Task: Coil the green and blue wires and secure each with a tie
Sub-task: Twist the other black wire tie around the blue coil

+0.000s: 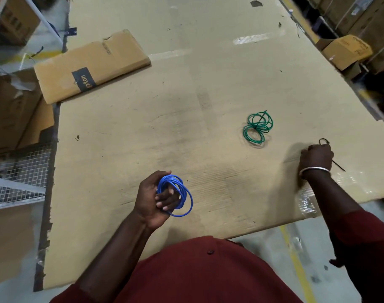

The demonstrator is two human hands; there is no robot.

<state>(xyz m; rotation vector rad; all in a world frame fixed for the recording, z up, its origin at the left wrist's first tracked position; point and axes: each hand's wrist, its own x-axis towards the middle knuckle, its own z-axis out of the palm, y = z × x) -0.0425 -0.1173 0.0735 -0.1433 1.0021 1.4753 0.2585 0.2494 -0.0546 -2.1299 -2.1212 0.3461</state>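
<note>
My left hand [158,197] grips a coil of blue wire [182,193] just above the near part of the cardboard-covered table [186,106]. The green wire [257,127] lies coiled on the cardboard further right, with a black tie cinched around its middle. To the right of it, my right hand [317,157] rests on the table with its fingers closed on a black tie [337,165]. One looped end of the tie sticks out beyond the fingers, the straight tail trails out past the wrist.
A flattened cardboard box [90,64] lies at the far left of the table. Stacked boxes [346,51] stand along the right edge, more boxes and a wire mesh cage [18,171] on the left. The table's near edge runs in front of my body.
</note>
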